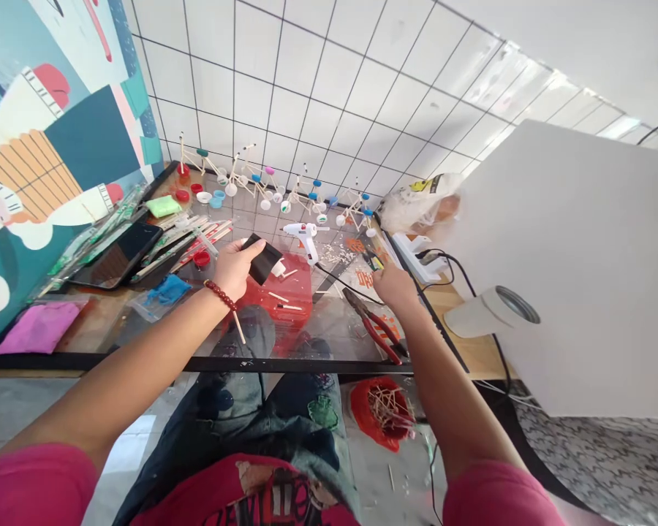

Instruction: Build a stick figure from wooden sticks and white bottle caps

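Observation:
My left hand (234,273) pinches a flat black rectangular piece (262,261) between thumb and fingers, above the glass tabletop. A small white object (278,268) shows at the piece's right edge. On the right, the fingers of my right hand (395,283) are closed at a small black-and-yellow tool (373,260), which looks like a utility knife; its lower part is hidden by the hand. Red-handled pliers (373,325) lie just left of my right forearm. Between the hands stands a white hot glue gun (305,239), its black cord running right.
Stick models with coloured bottle caps (285,197) line the back. Sticks (186,248), a phone (118,254), blue clay (169,289) and a pink packet (41,325) lie left. A white power strip (421,259) and cylinder (490,310) stand right. A red bag of matchsticks (382,413) sits below.

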### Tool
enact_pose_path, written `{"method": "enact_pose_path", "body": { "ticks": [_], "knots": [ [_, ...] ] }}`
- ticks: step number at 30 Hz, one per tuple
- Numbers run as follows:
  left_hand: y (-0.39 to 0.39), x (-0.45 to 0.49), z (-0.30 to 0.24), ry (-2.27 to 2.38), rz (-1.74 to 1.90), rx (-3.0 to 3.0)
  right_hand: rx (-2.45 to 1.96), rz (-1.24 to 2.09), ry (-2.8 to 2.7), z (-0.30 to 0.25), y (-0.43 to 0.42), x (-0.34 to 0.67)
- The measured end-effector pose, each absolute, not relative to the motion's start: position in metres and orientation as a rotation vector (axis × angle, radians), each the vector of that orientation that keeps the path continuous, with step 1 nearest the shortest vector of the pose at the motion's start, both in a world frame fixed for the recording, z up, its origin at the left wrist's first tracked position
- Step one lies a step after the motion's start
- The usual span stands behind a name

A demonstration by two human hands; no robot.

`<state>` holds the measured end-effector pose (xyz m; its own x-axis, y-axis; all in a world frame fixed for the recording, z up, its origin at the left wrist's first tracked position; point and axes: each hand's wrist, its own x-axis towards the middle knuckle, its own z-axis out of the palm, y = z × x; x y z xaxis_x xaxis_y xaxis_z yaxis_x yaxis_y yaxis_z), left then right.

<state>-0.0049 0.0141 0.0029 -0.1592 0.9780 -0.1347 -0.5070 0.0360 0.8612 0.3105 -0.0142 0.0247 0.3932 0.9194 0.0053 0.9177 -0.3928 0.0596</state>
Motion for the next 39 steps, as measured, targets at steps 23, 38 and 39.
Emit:
{"method": "enact_pose_path", "body": {
  "ticks": [23,38,39],
  "knots": [
    [0.022,-0.007,-0.005,0.964,1.494,0.628,2.950,-1.674,2.025,0.061,-0.057,0.310],
    [0.034,-0.020,-0.002,0.907,1.485,0.578,2.184,-2.961,2.510,-0.006,0.013,0.165],
    [0.036,-0.022,-0.002,0.898,1.495,0.552,2.283,-2.712,2.697,-0.013,0.014,0.164]
  ]
}}
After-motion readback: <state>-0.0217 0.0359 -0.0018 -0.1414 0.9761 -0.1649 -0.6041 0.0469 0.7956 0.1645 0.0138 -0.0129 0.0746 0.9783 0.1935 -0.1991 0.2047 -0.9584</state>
